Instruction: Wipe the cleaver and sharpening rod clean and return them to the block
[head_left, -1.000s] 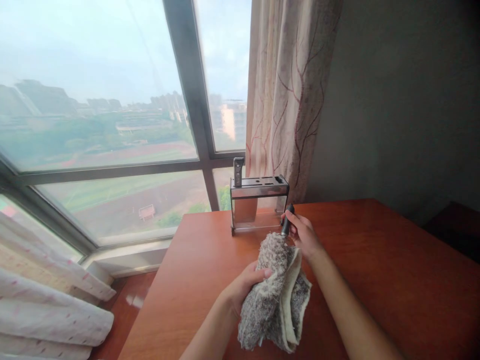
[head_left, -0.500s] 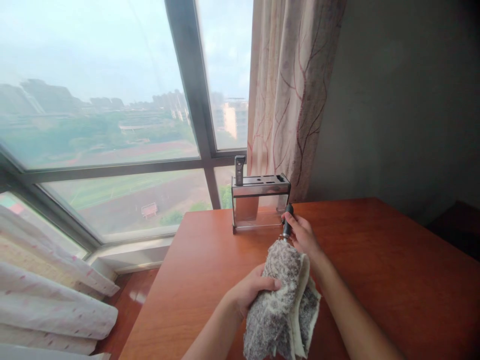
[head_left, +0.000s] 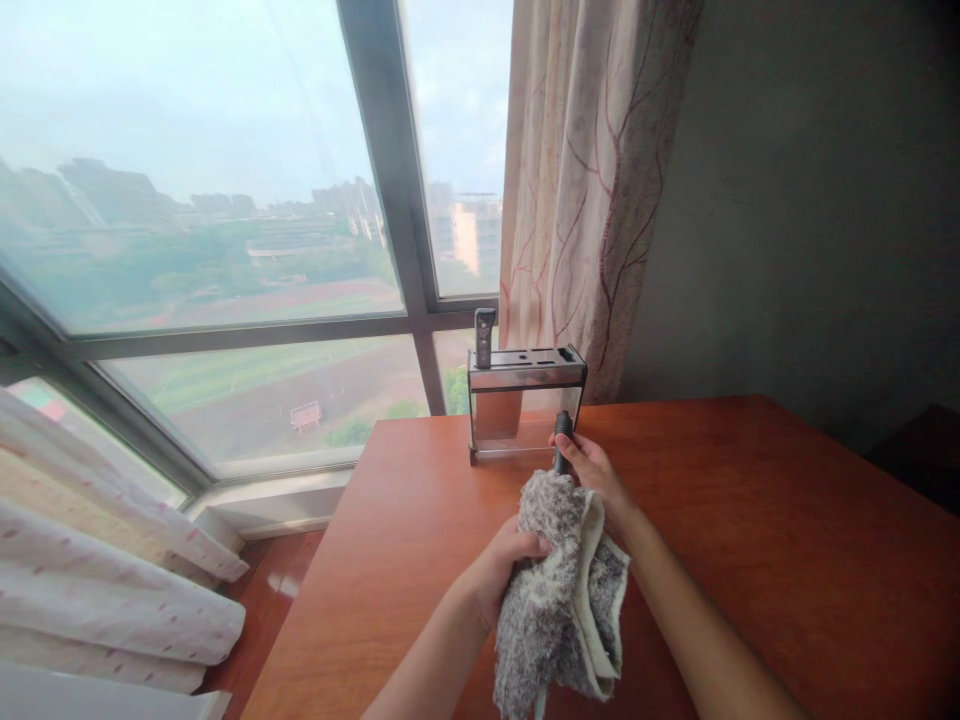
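My left hand (head_left: 510, 560) is closed round a shaggy grey-and-white cloth (head_left: 551, 600), thumb on top. The cloth hangs in folds with a pale edge on its right side. My right hand (head_left: 592, 468) grips a black ribbed handle (head_left: 562, 430) that points up and away from me. The far part of this tool is covered by the cloth, so its kind cannot be told. Just beyond the hands stands a clear-sided knife block (head_left: 525, 375) with a metal slotted top. A dark-handled knife (head_left: 484, 338) sits upright in its left slot.
The knife block stands near the far edge of a reddish-brown wooden table (head_left: 750, 500). Behind it are a tall window (head_left: 225, 250) and a patterned curtain (head_left: 600, 180). Another curtain (head_left: 112, 580) bunches at the lower left. A dark wall (head_left: 810, 200) rises at the right.
Against the background, the black handle and my right hand have shifted left and the handle has turned more upright. The upper part of the cloth has moved slightly left with them. Both hands keep their hold.
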